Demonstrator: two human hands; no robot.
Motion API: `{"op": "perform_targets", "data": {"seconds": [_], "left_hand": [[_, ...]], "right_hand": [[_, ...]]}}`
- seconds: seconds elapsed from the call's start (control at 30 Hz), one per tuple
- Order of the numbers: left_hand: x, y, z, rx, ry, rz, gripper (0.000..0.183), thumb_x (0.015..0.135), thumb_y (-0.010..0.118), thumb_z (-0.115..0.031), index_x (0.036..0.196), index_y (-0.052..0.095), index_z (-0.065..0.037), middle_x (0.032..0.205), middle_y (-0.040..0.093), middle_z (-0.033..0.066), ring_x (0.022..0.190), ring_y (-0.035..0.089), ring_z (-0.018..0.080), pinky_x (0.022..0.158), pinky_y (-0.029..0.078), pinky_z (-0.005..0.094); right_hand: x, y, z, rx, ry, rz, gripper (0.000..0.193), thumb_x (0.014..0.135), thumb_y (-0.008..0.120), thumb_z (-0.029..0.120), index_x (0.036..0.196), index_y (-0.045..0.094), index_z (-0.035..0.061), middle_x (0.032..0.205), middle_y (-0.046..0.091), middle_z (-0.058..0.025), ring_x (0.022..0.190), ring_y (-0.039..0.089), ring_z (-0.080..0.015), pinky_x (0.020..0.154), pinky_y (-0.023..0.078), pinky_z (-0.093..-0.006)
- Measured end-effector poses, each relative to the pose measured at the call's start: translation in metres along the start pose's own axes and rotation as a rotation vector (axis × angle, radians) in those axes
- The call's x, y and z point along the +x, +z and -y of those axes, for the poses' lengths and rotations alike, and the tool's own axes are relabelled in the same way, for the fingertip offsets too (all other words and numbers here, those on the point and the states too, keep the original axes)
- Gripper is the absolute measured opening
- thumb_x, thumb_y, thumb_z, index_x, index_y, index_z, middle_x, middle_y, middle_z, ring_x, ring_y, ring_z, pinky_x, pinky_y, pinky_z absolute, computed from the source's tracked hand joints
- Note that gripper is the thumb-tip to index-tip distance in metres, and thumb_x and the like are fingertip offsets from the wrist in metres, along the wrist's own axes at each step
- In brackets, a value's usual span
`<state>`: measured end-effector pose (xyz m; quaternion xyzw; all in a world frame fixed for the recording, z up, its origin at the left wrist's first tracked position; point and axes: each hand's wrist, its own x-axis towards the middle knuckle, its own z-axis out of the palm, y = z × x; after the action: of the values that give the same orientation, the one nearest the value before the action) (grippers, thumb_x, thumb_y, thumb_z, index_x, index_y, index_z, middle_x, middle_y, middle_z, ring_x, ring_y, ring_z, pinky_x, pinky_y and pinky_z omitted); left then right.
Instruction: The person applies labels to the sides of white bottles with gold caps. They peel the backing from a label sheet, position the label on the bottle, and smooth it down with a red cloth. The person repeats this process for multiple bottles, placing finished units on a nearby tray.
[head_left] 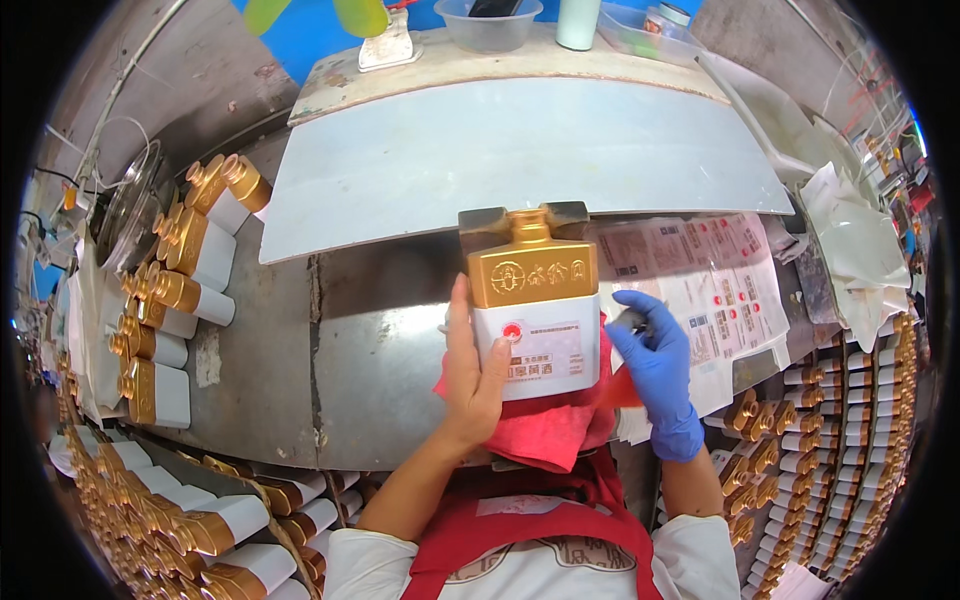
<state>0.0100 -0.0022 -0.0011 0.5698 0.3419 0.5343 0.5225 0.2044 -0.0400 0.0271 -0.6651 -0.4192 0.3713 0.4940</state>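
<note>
A flat flask-shaped bottle [550, 345], gold on its upper part and white below with a printed label, stands in front of me. Bare, my left hand [473, 375] grips its left side, thumb lying across the front by a red emblem. My right hand [655, 360], in a blue glove, is beside the bottle's right edge, its fingers curled around a small dark object too unclear to name. Behind the bottle's shoulders sit two dark blocks [484, 228]. Beneath the bottle lies a bunched red cloth [550, 435].
Sheets of printed labels [690, 285] lie on the metal table to the right. Past them is a long pale board [520, 140]. Gold-and-white bottles [208, 255] line the left, with many more packed low at both sides. A plastic tub [488, 30] stands at the back.
</note>
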Motion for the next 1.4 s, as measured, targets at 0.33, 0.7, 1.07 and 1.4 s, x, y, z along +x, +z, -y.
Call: {"op": "perform_targets", "data": {"seconds": [0.33,0.7,1.07,1.4], "left_hand": [[0.014,0.0,-0.006,0.128,-0.023,0.017,0.064,0.095,0.04,-0.019,0.143,0.005,0.006,0.142,0.028,0.0208,0.129,0.03,0.0246,0.107,0.022,0.0326],[0.011,-0.012,-0.016,0.062,-0.124,0.2,0.075,0.092,0.048,-0.01,0.144,-0.005,0.003,0.145,0.022,0.0186,0.13,0.029,0.0234,0.107,0.023,0.0326],[0.009,-0.01,-0.013,-0.024,-0.086,0.224,0.096,0.082,0.063,-0.007,0.144,-0.01,-0.001,0.143,0.025,0.0177,0.127,0.033,0.0237,0.104,0.029,0.0337],[0.008,-0.013,-0.005,0.077,-0.083,0.224,0.086,0.086,0.054,-0.005,0.145,-0.01,-0.003,0.145,0.022,0.0162,0.127,0.034,0.0224,0.103,0.031,0.0323]], "right_hand": [[-0.006,0.01,-0.005,0.325,0.152,0.19,0.052,0.083,0.065,0.014,0.13,0.047,0.0015,0.112,0.059,-0.0063,0.083,0.056,-0.0073,0.075,0.047,-0.0224],[-0.011,0.017,0.009,-0.136,0.037,0.16,0.068,0.07,0.078,0.021,0.13,0.049,0.0046,0.089,0.062,-0.0044,0.071,0.053,-0.0069,0.063,0.045,-0.0211],[-0.008,0.017,0.004,-0.039,0.078,0.183,0.062,0.074,0.076,0.02,0.126,0.051,0.0005,0.088,0.06,-0.0008,0.061,0.043,-0.0024,0.054,0.04,-0.0192],[-0.007,0.017,0.0,-0.005,0.144,0.219,0.061,0.076,0.074,0.017,0.128,0.048,-0.0012,0.1,0.061,-0.0053,0.073,0.053,-0.0047,0.064,0.045,-0.0192]]}}
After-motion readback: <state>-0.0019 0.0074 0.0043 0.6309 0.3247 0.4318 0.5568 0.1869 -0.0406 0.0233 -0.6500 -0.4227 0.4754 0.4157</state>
